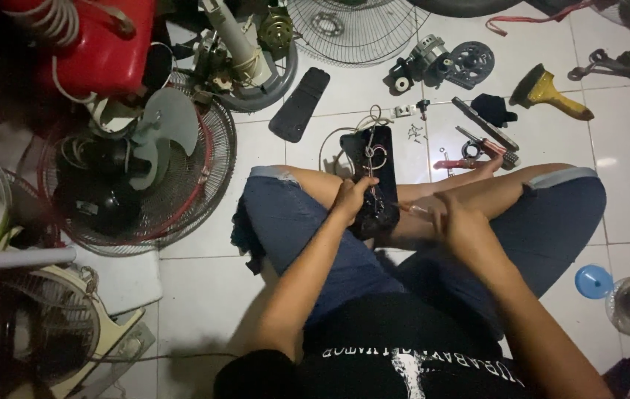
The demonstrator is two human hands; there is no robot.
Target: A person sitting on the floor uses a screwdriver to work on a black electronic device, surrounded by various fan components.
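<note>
I sit cross-legged on a white tiled floor. My left hand [350,198] grips the edge of a black fan control housing [371,159] that rests open on my legs, with wires showing inside it. My right hand [457,219] holds a screwdriver [412,210] with a clear handle, its tip pointing left into the housing's near end. A white cable loops out from the far end of the housing.
A fan with grille and grey blades [154,151] lies at left. A black cover plate [299,103], a wire grille [355,29], a motor [422,60], a yellow-handled brush [548,92], pliers [477,151] and small screws [415,133] lie ahead. A blue cap [593,281] lies at right.
</note>
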